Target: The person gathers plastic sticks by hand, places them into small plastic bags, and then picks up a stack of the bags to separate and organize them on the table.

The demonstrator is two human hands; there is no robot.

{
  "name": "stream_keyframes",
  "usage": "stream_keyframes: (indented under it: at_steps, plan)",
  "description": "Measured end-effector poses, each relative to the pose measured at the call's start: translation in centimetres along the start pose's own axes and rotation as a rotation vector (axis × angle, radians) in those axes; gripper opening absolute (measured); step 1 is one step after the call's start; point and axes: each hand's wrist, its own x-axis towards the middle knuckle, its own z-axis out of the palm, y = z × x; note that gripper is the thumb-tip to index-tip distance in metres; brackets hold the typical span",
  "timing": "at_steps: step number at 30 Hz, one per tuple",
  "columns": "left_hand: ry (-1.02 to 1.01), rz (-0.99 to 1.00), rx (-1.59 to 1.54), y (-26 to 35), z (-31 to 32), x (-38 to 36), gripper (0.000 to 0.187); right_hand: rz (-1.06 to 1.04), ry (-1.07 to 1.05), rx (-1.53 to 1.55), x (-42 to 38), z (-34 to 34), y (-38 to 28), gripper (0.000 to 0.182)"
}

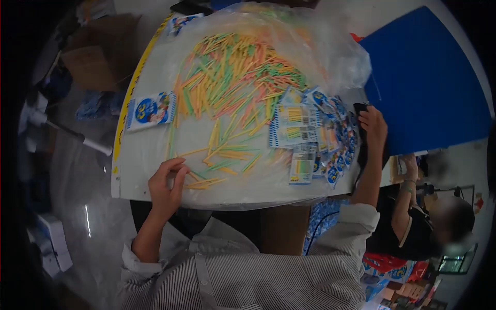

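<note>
Many thin pink, yellow and green sticks (232, 72) spill from a clear plastic bag (336, 46) across the white table. Beside the loose sticks near the front edge, my left hand (169, 183) has its thumb and fingers curled towards each other; whatever they may hold is too small to make out. My right hand (373, 124) is at the table's right side, fingers bent over a black object (361, 135) whose shape is mostly hidden. Small printed packets (305, 124) with sticks inside lie heaped left of that hand. A blue and white packet (151, 111) lies at the left edge.
A large blue panel (429, 82) stands at the right. Yellow tape (124, 113) runs along the table's left edge. A cardboard box (95, 59) is at the upper left. Another person (408, 222) is at the lower right, beyond the table.
</note>
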Motion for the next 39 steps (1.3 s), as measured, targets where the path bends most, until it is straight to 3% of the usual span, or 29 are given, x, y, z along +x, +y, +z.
stream_keyframes:
  at_steps: [2, 8, 10, 14, 18, 20, 26, 28, 29, 32, 38, 39]
  plan:
    - [-0.013, 0.027, -0.080, 0.2, 0.1, 0.4, 0.014, -0.061, -0.033, 0.012, -2.2, 0.8, -3.2, 0.027]
    - [0.013, 0.007, -0.113, 0.1, 0.0, 0.4, 0.012, -0.312, -0.675, -0.026, -11.7, 7.6, -8.0, 0.013]
    - [0.012, 0.032, -0.079, 0.4, -0.3, 0.3, 0.011, -0.419, -0.781, -0.091, -13.4, 9.8, -8.7, 0.012]
    - [-0.062, 0.093, 0.025, 1.0, -1.2, -0.1, 0.010, -0.681, -0.737, -0.223, -13.9, 12.5, -8.3, 0.015]
    - [-0.097, 0.216, 0.078, 1.1, -1.5, -0.8, 0.011, -0.564, -0.805, -0.352, -14.3, 13.6, -9.0, 0.017]
    - [-0.211, 0.288, 0.070, 1.4, -1.3, -1.1, 0.012, -0.531, -0.826, -0.356, -14.6, 14.5, -9.0, 0.018]
    - [-0.232, 0.283, 0.128, 1.1, -0.7, -0.9, 0.014, -0.463, -0.791, -0.116, -13.3, 16.7, -9.4, 0.017]
    - [-0.240, 0.284, 0.158, 0.9, -1.1, -1.0, 0.015, -0.690, -0.543, -0.203, -12.3, 17.0, -8.7, 0.014]
    - [-0.248, 0.288, 0.189, 0.8, -1.3, -0.9, 0.017, -0.690, -0.543, -0.203, -12.5, 17.1, -8.5, 0.014]
    - [-0.248, 0.322, 0.264, 0.8, -1.2, -0.8, 0.018, -0.705, -0.556, -0.326, -14.0, 17.1, -9.1, 0.015]
    - [-0.246, 0.387, 0.363, 0.3, -0.9, 0.0, 0.011, -0.649, -0.710, -0.193, -16.5, 15.9, -9.9, 0.020]
    - [-0.248, 0.387, 0.361, 0.1, -0.8, 0.1, 0.011, -0.524, -0.794, -0.073, -16.3, 15.5, -10.1, 0.020]
